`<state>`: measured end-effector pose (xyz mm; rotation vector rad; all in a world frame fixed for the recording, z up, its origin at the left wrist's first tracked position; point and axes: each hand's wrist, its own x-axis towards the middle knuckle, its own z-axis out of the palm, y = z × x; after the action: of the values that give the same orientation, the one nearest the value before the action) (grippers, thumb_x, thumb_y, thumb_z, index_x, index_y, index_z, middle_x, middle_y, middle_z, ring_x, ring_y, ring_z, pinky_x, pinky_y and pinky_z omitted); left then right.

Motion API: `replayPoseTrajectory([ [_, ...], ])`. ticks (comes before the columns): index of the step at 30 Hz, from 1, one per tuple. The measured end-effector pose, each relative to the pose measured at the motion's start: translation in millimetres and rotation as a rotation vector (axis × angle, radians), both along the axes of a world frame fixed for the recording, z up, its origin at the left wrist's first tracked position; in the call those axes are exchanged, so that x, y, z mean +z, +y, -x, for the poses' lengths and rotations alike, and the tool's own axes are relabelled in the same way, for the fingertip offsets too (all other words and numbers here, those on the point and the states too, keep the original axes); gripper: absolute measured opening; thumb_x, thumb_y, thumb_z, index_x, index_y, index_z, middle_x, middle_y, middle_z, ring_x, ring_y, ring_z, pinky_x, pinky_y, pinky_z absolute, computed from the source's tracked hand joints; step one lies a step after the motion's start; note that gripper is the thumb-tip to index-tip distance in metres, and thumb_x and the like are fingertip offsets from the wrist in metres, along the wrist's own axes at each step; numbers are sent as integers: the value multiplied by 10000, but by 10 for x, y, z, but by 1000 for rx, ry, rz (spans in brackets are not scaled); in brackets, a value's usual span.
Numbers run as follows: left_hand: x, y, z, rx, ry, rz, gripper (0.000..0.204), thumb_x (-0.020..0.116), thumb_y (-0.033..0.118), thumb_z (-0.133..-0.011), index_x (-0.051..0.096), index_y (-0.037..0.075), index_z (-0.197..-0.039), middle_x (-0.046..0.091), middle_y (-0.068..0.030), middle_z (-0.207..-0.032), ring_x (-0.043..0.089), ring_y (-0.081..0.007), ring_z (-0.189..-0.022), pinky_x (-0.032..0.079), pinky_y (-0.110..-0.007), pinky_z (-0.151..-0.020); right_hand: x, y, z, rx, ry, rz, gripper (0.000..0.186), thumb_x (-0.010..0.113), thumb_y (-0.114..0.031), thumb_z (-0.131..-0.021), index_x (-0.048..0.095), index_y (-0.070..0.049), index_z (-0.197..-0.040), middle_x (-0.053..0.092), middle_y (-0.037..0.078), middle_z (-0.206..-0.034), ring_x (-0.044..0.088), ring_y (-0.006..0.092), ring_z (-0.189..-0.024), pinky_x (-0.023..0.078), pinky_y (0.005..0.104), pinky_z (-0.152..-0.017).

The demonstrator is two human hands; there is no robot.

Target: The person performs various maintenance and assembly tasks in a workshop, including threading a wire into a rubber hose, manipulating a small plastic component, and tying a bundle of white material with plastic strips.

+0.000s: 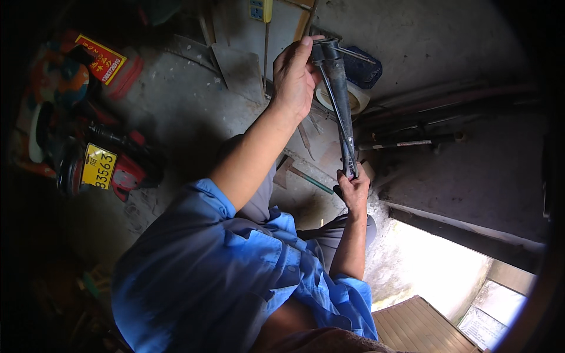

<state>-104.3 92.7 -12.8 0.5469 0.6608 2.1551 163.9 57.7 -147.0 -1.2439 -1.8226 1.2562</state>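
Note:
Stretched between my two hands is a long black tube-like tool [337, 88], thicker at its far end, with a thin dark rod running along its side. Its exact kind cannot be made out. My left hand [297, 76] is raised at the thick far end, thumb and fingers closed on it near a thin metal piece. Lower down, my right hand [354, 189] grips the narrow near end, fingers wrapped round it. Behind the tool lies a pale round roll or ring [356, 99], partly hidden by it. A dark blue flat object [362, 69] rests beside that.
On the floor near my knees lies a hatchet-like tool [312, 179] with a green handle. A red motorbike with a yellow plate [99, 166] stands left. A dark bench or box [465, 176] fills the right, and a yellow socket strip [259, 10] is at the top.

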Motion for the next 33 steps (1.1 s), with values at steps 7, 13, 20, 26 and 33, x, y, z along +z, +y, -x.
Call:
replayPoseTrajectory([
  [7,23,-34,39,5,94,107,409,611,377,-1006,645,15,-1193,691,-86,-1078,652,-188,-983,549,-373,-836,-35,23,-53,23,16,-4,234,711,-87,-815,650,-9,-1027,473,-46,-670,425,63,-615,378,234,-554],
  [13,7,1,94,-87,107,74,479,502,416,-1043,569,29,-1319,651,-108,-1215,622,-189,-1073,540,-385,-868,-45,129,-180,91,94,116,233,703,-45,-818,656,-13,-1045,499,-59,-718,444,51,-650,381,220,-589],
  [20,99,-31,11,-63,352,-68,376,581,115,-1013,532,57,-1382,648,-64,-1196,633,-168,-1099,587,-387,-874,225,212,-250,301,276,488,324,704,-48,-803,677,-4,-1122,618,-25,-743,551,54,-597,438,212,-560],
  [26,101,-51,50,-10,453,-67,373,589,114,-1014,533,64,-1379,646,-60,-1209,633,-153,-1092,590,-352,-852,237,222,-193,362,331,593,373,698,-12,-777,637,39,-1141,584,4,-708,556,87,-590,456,230,-562],
  [33,0,8,43,82,345,106,472,573,165,-994,452,55,-1436,595,-60,-1260,571,-158,-1128,483,-363,-925,527,235,-387,167,103,196,294,651,-27,-799,671,-2,-1091,578,-28,-761,515,94,-656,428,258,-607],
])
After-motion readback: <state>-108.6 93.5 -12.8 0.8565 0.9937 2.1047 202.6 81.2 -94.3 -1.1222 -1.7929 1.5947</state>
